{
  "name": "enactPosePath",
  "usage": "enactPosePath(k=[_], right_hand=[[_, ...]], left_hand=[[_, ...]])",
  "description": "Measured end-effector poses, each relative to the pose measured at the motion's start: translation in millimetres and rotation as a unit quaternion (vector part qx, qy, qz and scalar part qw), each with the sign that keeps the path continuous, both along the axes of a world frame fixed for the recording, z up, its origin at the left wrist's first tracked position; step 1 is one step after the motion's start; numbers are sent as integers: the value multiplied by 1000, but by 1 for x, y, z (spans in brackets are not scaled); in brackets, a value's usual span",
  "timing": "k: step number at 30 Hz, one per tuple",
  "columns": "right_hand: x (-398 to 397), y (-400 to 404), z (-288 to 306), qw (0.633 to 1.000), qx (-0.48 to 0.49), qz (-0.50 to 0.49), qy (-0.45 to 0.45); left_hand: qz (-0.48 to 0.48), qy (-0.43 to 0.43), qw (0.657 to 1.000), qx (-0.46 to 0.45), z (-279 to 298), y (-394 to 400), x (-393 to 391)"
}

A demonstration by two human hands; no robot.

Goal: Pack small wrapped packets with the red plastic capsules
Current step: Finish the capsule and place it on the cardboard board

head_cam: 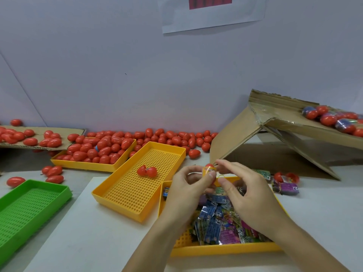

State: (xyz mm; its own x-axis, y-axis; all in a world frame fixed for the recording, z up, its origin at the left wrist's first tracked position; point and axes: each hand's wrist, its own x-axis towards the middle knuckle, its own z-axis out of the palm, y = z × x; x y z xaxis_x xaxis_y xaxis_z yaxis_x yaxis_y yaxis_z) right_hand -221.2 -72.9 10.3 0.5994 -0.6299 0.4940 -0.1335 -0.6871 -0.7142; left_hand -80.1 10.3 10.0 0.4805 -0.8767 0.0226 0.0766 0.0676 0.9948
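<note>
Capsule [209, 169] pinched between left fingers [210, 176].

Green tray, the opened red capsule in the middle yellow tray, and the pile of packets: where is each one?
Green tray [29, 205]: head view, on its perforated floor.
Open capsule [147, 171]: head view, at the join of its two halves.
Packets [214, 222]: head view, on a blue packet in the pile.

"6" on blue packets [213, 210]
</note>
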Motion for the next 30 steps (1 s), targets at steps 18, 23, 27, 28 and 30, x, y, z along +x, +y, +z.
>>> enactPosePath(k=[18,23,27,28,30], right_hand=[[-1,0,2,996,14,-59,65],[0,0,2,997,3,-53,48],[-2,-3,-1,996,-8,-41,85],[-3,-4,-1,994,-11,-39,99],[-5,-7,-1,991,-23,-37,127]], left_hand=[[-115,0,993,33,133,-151,-42],[116,-320,938,60,84,-134,15],[49,-516,826,221,37,-117,59],[27,-564,786,253,29,-116,63],[21,-631,722,284,17,-119,69]])
